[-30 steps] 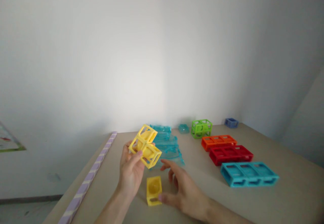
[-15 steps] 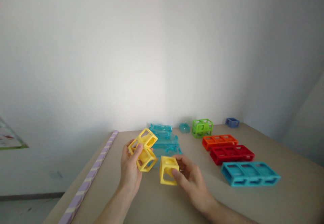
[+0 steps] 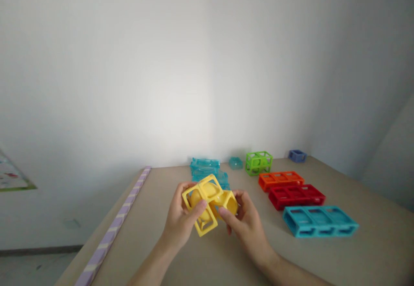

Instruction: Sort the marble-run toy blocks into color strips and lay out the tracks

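My left hand [image 3: 181, 215] is closed round a yellow open-frame block piece [image 3: 203, 191] made of joined cubes, its thumb lying across the front. My right hand [image 3: 244, 219] pinches a single yellow cube frame [image 3: 230, 203] between thumb and fingers. The two yellow pieces overlap in front of me, above the table; whether they are locked together I cannot tell. Behind them lie several clear teal plastic pieces [image 3: 207, 167], partly covered by the yellow blocks.
On the right lie a teal block frame [image 3: 320, 222], a red one [image 3: 296, 196] and an orange one [image 3: 281, 180]. Farther back are a green block frame [image 3: 258, 163], a small blue one [image 3: 297, 155] and a teal piece [image 3: 236, 162]. Purple striped edging [image 3: 113, 230] lines the table's left side.
My left hand has moved right and turned its yellow piece. The single cube in my right hand has tilted and come up against that piece, where there was a gap before.
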Motion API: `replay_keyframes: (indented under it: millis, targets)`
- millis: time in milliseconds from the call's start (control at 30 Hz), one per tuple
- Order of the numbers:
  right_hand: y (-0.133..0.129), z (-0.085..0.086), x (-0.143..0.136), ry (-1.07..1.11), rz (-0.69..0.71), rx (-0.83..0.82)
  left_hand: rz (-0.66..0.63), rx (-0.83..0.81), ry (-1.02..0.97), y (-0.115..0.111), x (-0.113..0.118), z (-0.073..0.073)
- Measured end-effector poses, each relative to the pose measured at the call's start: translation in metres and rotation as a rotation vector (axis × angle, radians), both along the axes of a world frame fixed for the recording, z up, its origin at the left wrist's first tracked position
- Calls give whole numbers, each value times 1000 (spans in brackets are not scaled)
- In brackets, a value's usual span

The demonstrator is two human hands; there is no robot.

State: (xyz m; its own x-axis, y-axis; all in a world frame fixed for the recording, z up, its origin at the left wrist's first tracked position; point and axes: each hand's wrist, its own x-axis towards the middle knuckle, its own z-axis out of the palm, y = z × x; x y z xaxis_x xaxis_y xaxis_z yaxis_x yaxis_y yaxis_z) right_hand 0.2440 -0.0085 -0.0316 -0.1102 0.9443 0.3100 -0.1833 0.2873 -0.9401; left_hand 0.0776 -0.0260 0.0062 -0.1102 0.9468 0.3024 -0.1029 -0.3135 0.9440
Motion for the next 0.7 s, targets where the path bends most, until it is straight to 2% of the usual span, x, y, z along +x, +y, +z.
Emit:
replay_keyframes:
  millis: [300, 467, 700]
  targets:
    - [-3, 11, 2, 98, 88, 26, 4, 5, 58, -2, -1, 3]
    - [-1, 8, 1, 135, 73, -5, -27, 20, 57, -4, 1, -2]
    - [-2, 11, 3, 148, 116, 2, 28, 55, 92, -2, 2, -5]
